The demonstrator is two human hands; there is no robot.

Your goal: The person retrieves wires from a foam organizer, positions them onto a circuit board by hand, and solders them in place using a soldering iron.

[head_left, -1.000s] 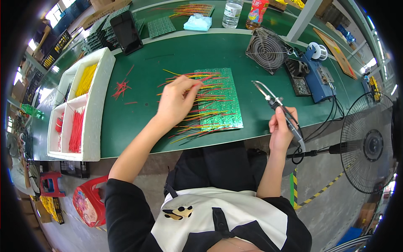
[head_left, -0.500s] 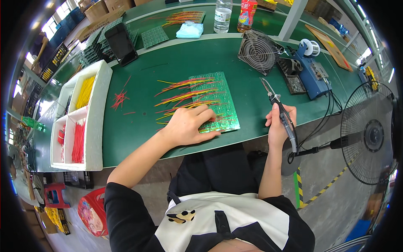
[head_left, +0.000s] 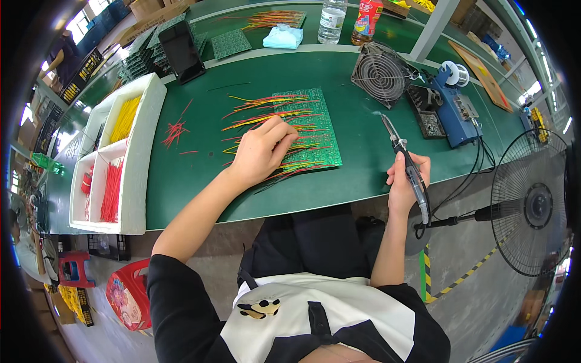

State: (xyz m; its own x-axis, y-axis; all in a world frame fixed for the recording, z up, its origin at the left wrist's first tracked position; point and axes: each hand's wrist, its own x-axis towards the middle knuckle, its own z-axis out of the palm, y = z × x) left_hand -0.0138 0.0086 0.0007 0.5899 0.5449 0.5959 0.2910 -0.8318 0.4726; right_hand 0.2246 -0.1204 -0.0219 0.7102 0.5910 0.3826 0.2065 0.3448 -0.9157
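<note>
White foam box (head_left: pixel 137 193): at the near edge of the green bench (head_left: pixel 203 181), by its left end. It has 4 rooms.
Near rooms: lots of red wires (head_left: pixel 111 192) in the right room, and a small red bundle (head_left: pixel 86 183) in the left room.
Far rooms: yellow wires (head_left: pixel 126 120) in the right room. The left room has dark things, too hard to make out.
Right hand (head_left: pixel 403 187): just past the near edge, right of the middle. Its fingers are curled shut around a soldering tool (head_left: pixel 414 174). The tip points up and a bit left, well apart from the board.
Left hand (head_left: pixel 261 151): over the left side of the board, fingers bent, thumb close to the fingertips. I cannot tell if it pinches a wire.
Green circuit board (head_left: pixel 327 130): flat near the middle of the near edge, between the 2 hands. It is under the left fingertips and well left of the tool.
Board wires (head_left: pixel 248 104): red, yellow and black, in rows. They lie on the board and stick out past its left edge.
Loose red wires (head_left: pixel 175 132): a little heap between the box and the left hand.
Dark tray (head_left: pixel 415 109): toward the right end, with small bits inside, touching a blue machine (head_left: pixel 458 115).
Square fan (head_left: pixel 380 74): near the far edge, right of the middle.
Black phone (head_left: pixel 183 53): at the far left corner.
2 bottles (head_left: pixel 331 23): past the far edge.
</note>
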